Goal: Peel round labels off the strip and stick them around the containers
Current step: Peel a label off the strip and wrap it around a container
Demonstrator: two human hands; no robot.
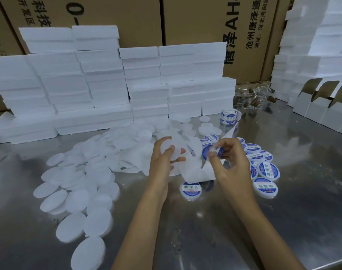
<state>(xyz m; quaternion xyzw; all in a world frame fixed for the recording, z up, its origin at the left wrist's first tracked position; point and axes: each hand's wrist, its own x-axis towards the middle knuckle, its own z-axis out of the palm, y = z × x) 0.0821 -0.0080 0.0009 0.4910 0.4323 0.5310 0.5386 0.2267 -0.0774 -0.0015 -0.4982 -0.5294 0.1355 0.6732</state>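
My left hand (162, 158) grips a plain white round container (171, 150) above the steel table. My right hand (230, 158) pinches a round blue-and-white label (215, 151) at the edge of the white backing strip (195, 172), which trails across the table to a label roll (228, 115) farther back. A big heap of plain white containers (84, 182) covers the table on the left. Labelled containers (263, 168) lie in a cluster on the right, and one more labelled container (191, 189) sits between my forearms.
Stacks of white foam boxes (107, 84) wall off the back of the steel table (302, 182), with brown cartons (215, 20) behind them. Open white cardboard boxes (322, 106) stand at the right. Clear glass items (253, 98) lie at the back right.
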